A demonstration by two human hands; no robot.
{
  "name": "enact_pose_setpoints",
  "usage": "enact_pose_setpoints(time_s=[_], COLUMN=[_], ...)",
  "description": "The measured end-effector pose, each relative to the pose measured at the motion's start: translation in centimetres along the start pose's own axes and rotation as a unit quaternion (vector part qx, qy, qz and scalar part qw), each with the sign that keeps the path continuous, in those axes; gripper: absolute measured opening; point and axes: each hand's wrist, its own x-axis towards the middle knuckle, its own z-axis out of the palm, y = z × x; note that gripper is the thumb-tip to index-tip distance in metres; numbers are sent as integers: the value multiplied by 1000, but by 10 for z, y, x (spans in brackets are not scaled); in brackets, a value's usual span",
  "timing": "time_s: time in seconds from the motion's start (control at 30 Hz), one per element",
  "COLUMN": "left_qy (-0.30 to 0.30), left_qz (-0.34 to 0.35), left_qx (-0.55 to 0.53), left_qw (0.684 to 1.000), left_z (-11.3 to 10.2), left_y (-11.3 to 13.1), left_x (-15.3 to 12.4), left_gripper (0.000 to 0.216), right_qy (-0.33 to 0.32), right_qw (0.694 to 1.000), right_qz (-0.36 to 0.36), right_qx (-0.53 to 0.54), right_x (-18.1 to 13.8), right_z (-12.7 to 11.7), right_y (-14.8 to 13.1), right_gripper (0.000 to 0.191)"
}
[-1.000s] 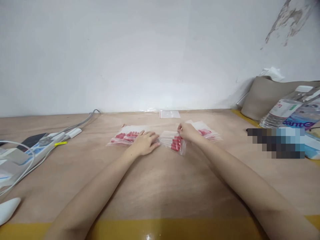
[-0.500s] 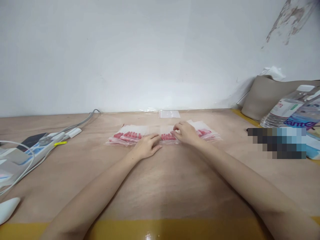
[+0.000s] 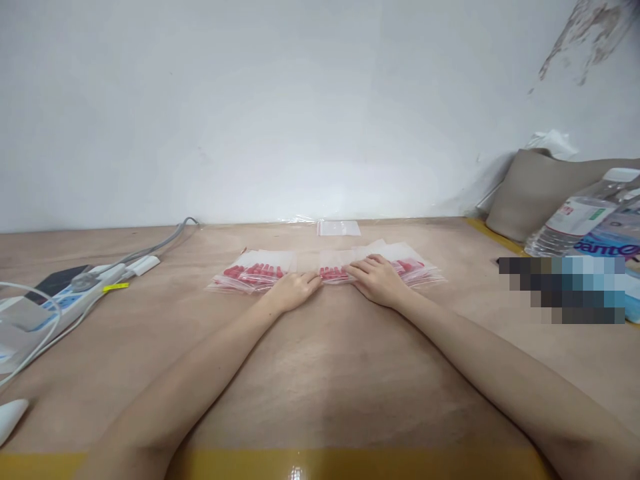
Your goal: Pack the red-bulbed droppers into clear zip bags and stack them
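Observation:
A row of small clear zip bags with red pieces inside lies across the far middle of the wooden table. The left stack (image 3: 250, 273) sits just left of my left hand (image 3: 293, 291). My right hand (image 3: 379, 277) lies partly over the right stack (image 3: 417, 268). Between my two hands lies one flat bag (image 3: 334, 269), and the fingertips of both hands rest on its near edge. Both hands lie palm down with the fingers loosely stretched, gripping nothing. One empty clear bag (image 3: 339, 228) lies further back by the wall.
A power strip with grey cables (image 3: 75, 293) lies at the left, and a white object (image 3: 11, 417) at the near left edge. At the right are a beige bag (image 3: 535, 190), water bottles (image 3: 583, 213) and a blurred patch. Yellow tape lines the table's near edge (image 3: 320, 463).
My right hand brought a bag of red pieces from in front of the stacks into the gap between them and laid it flat. Both hands then settled onto its near edge.

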Motion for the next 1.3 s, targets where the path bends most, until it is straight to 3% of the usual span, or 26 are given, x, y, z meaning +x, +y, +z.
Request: enact_pose_setpoints(time_s=[0.3, 0.6, 0.73, 0.97, 1.3], left_qy=[-7, 49, 75, 122, 162], left_qz=[9, 32, 70, 104, 117], left_qx=[72, 91, 95, 123, 134], left_qw=[997, 994, 990, 979, 970], left_z=[-5, -5, -2, -1, -3], left_y=[10, 4, -3, -3, 0], left_x=[-2, -6, -10, -9, -7], left_gripper=[27, 30, 27, 22, 20], right_qy=[-20, -18, 18, 121, 142], right_qw=[997, 997, 996, 975, 971], right_qz=[-11, 0, -37, -95, -99], right_qx=[-71, -75, -73, -162, -165], right_x=[4, 16, 11, -1, 0], right_z=[-3, 12, 13, 6, 4], right_y=[-14, -21, -11, -2, -4], right_gripper=[40, 32, 28, 27, 27])
